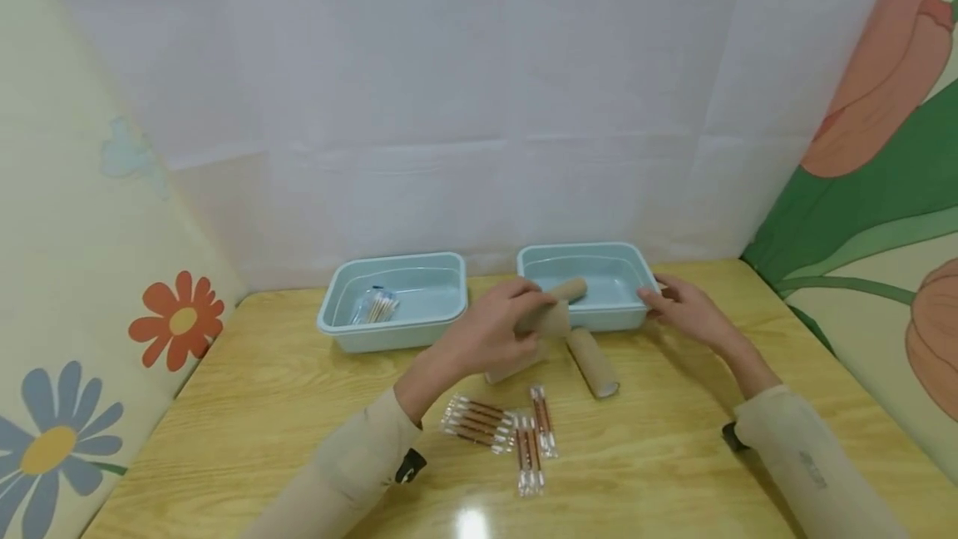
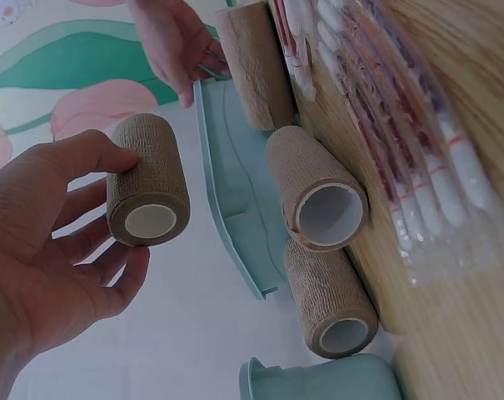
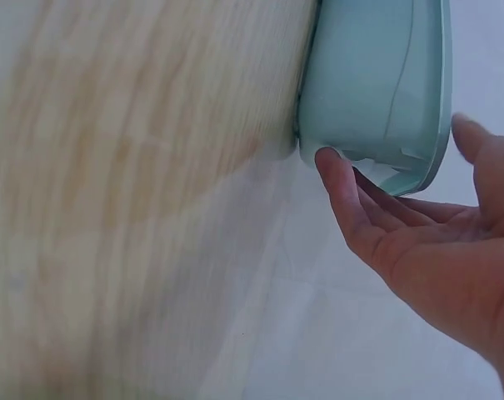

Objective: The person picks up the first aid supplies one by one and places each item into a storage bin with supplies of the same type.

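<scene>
My left hand (image 1: 486, 331) holds a tan cohesive bandage roll (image 2: 147, 175) between thumb and fingers, lifted off the table near the right light-blue basin (image 1: 584, 321). Below it on the wood lie more bandage rolls, one (image 1: 594, 363) leaning toward that basin's front and another (image 2: 318, 192) with its white core showing. At the basin's right end is my right hand (image 1: 692, 314), thumb by the rim and fingers against the outer wall. Nearer me lie clear packets of brown-filled cotton swabs (image 1: 479, 422).
The left light-blue basin (image 1: 404, 331) contains a small packet of white-tipped swabs (image 1: 377, 304). Both basins stand at the back of the wooden table (image 1: 247, 439), before a white sheet (image 1: 412, 106). Walls painted with flowers rise on either side.
</scene>
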The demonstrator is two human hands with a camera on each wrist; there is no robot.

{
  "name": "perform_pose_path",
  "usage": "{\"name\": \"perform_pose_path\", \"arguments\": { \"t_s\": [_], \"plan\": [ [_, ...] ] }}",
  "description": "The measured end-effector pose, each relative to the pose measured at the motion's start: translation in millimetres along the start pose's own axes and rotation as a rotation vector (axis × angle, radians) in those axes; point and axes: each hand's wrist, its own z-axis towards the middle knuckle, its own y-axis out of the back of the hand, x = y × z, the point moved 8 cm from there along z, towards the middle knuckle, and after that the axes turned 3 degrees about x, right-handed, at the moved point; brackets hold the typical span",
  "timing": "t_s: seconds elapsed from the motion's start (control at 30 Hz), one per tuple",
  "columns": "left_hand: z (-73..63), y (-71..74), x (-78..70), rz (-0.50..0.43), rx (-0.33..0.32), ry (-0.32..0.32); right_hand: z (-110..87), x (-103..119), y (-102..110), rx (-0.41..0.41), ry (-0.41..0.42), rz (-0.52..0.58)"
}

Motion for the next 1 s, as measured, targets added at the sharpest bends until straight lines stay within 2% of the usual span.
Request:
{"name": "perform_pose_path", "arguments": {
  "t_s": [0.23,0.5,0.77,1.0],
  "plan": [
    [12.2,-2.8,5.0,-0.011,-0.026,-0.017,0.0,0,-4,0.053,0.064,-0.016],
    [27.4,-5.8,17.8,-0.073,-0.043,0.038,0.8,1,-3,0.036,0.086,-0.017],
    [43.8,-13.2,18.8,-0.103,-0.02,0.022,-1.4,1,-2,0.028,0.081,-0.032],
    [49.5,-20.8,32.8,-0.134,-0.022,0.045,2.4,-1,-1,0.027,0.088,-0.055]
  ]
}}
